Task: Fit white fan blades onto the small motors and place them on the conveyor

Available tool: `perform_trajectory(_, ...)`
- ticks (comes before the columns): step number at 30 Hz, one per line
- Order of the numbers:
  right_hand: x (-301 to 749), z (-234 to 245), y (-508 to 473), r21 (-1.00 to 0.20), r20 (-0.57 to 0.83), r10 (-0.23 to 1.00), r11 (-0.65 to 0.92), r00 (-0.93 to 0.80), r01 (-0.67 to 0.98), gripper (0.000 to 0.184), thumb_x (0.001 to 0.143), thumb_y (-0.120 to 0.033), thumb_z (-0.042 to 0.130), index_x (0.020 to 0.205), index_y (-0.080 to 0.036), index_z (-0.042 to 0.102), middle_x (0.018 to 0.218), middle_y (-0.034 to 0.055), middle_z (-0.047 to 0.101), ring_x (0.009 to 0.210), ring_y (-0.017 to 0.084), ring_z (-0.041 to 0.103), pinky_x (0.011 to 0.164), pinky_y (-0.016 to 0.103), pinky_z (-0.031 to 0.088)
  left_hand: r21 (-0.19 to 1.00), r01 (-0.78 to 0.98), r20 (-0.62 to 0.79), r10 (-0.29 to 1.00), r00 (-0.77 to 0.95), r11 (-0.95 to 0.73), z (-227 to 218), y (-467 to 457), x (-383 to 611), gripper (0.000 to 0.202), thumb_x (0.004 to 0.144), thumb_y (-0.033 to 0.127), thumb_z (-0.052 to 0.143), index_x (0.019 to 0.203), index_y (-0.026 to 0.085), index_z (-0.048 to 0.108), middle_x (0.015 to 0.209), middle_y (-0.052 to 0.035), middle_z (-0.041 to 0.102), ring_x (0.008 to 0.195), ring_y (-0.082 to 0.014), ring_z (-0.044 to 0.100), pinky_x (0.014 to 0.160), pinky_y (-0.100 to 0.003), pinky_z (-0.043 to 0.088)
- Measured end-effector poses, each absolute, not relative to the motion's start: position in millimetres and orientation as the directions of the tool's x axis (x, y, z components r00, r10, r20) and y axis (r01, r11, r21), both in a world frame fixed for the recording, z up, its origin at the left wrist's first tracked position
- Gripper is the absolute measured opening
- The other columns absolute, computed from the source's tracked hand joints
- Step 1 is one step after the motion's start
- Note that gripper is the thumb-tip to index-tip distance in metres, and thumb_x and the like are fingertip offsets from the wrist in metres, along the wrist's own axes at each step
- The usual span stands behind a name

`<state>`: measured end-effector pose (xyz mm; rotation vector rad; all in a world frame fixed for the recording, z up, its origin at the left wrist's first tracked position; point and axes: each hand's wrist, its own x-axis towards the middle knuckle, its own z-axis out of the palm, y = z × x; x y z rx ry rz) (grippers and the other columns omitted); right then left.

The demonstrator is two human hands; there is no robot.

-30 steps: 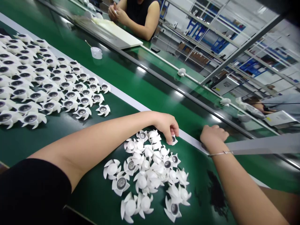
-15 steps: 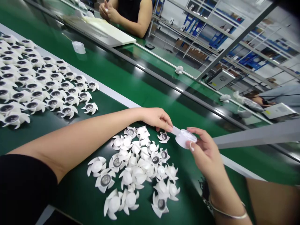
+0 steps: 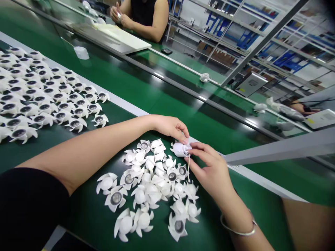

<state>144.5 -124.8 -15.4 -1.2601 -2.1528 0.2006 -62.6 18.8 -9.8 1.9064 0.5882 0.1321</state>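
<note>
My right hand [image 3: 211,167] grips a small white plastic housing [image 3: 180,150] between thumb and fingers, and a thin pale wire [image 3: 188,169] hangs from it. The fingers of my left hand [image 3: 171,128] are bent together, their tips against the housing's upper right edge; what lies under them is hidden. White fan blades [image 3: 151,192] are heaped just below both hands, some hub side up with a grey ring, others dome side up. One blade shows partly behind the housing's left side.
Rows of more white fan blades [image 3: 39,99] cover the left of the green table [image 3: 86,223]. Beyond a pale edge strip runs a green conveyor belt [image 3: 125,83] carrying a white part [image 3: 81,52]. A slanted grey bar [image 3: 277,148] stands at right. A co-worker [image 3: 149,21] sits opposite.
My right hand has moved left and turned, bringing the white housing to my left hand's fingertips over the top blade of the heap. My left hand has shifted slightly.
</note>
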Motion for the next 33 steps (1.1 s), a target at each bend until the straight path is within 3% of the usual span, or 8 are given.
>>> perform_trajectory(3, 142.7, -12.2, -125.3, -0.421, 0.441, 0.837, 0.511, -0.323, 0.749, 0.012, 0.085, -0.022, 0.066, 0.096, -0.02, 0.068, 0.118, 0.011, 0.064, 0.106, 0.023, 0.064, 0.09, 0.04, 0.055, 0.925, 0.285, -0.157, 0.429, 0.89, -0.251, -10.3, 19.6, -63.4, 0.047, 0.079, 0.056, 0.07, 0.112, 0.022, 0.068, 0.088, 0.0008, 0.069, 0.076, -0.0126, 0.058, 0.073, -0.025, 0.043)
perform_trajectory(7, 141.1, -6.8, -126.1, -0.519, 0.393, 0.876, 0.463, -0.28, 0.718, 0.012, 0.084, -0.023, 0.065, 0.096, -0.021, 0.063, 0.119, 0.0104, 0.062, 0.11, 0.025, 0.062, 0.093, 0.044, 0.053, 0.965, 0.208, -0.131, 0.391, 0.911, -0.162, -14.1, 21.9, -64.5, 0.044, 0.081, 0.055, 0.069, 0.11, 0.021, 0.068, 0.089, 0.0003, 0.067, 0.078, -0.0123, 0.057, 0.07, -0.023, 0.042)
perform_trajectory(11, 132.3, -1.3, -124.4, -0.556, 0.418, 0.871, 0.47, -0.258, 0.686, 0.013, 0.082, -0.022, 0.066, 0.094, -0.021, 0.06, 0.117, 0.0104, 0.061, 0.111, 0.025, 0.061, 0.089, 0.042, 0.055, 0.991, 0.133, -0.112, 0.428, 0.897, -0.018, -16.5, 25.7, -68.5, 0.054, 0.078, 0.062, 0.069, 0.11, 0.018, 0.067, 0.066, 0.0033, 0.048, 0.055, -0.0083, 0.038, 0.05, -0.022, 0.027)
perform_trajectory(14, 124.5, -0.6, -121.8, -0.5, 0.428, 0.85, 0.505, -0.306, 0.704, 0.014, 0.083, -0.021, 0.065, 0.096, -0.021, 0.063, 0.116, 0.0109, 0.061, 0.111, 0.025, 0.06, 0.09, 0.041, 0.055, 0.994, 0.081, -0.108, 0.435, 0.894, 0.079, -16.8, 27.3, -71.7, 0.059, 0.075, 0.063, 0.072, 0.112, 0.017, 0.065, 0.061, 0.0056, 0.038, 0.051, -0.0072, 0.029, 0.047, -0.023, 0.018)
perform_trajectory(21, 122.0, -13.7, -118.2, -0.454, 0.373, 0.847, 0.524, -0.38, 0.721, 0.018, 0.091, -0.024, 0.061, 0.104, -0.023, 0.072, 0.127, 0.0097, 0.063, 0.117, 0.025, 0.062, 0.101, 0.045, 0.051, 0.944, 0.285, -0.204, 0.384, 0.901, -0.168, -10.6, 29.0, -72.9, 0.051, 0.068, 0.044, 0.081, 0.113, 0.023, 0.066, 0.066, 0.0052, 0.055, 0.06, -0.0105, 0.044, 0.057, -0.024, 0.031)
perform_trajectory(26, 121.0, -12.0, -115.7, -0.437, 0.342, 0.863, 0.497, -0.373, 0.75, 0.019, 0.09, -0.026, 0.064, 0.104, -0.022, 0.075, 0.125, 0.01, 0.067, 0.112, 0.025, 0.066, 0.1, 0.045, 0.053, 0.833, 0.471, -0.323, 0.435, 0.84, -0.29, -0.1, 28.0, -72.8, 0.056, 0.07, 0.052, 0.075, 0.118, 0.026, 0.066, 0.073, 0.003, 0.062, 0.067, -0.0138, 0.051, 0.061, -0.025, 0.036)
perform_trajectory(33, 121.1, -11.6, -113.2, -0.5, 0.34, 0.879, 0.47, -0.334, 0.727, 0.019, 0.087, -0.025, 0.068, 0.103, -0.02, 0.077, 0.12, 0.0104, 0.069, 0.109, 0.025, 0.067, 0.101, 0.043, 0.053, 0.77, 0.553, -0.387, 0.455, 0.802, -0.319, 6.9, 20.2, -72.4, 0.052, 0.073, 0.056, 0.069, 0.116, 0.027, 0.067, 0.091, -0.0012, 0.068, 0.074, -0.0151, 0.054, 0.065, -0.024, 0.04)
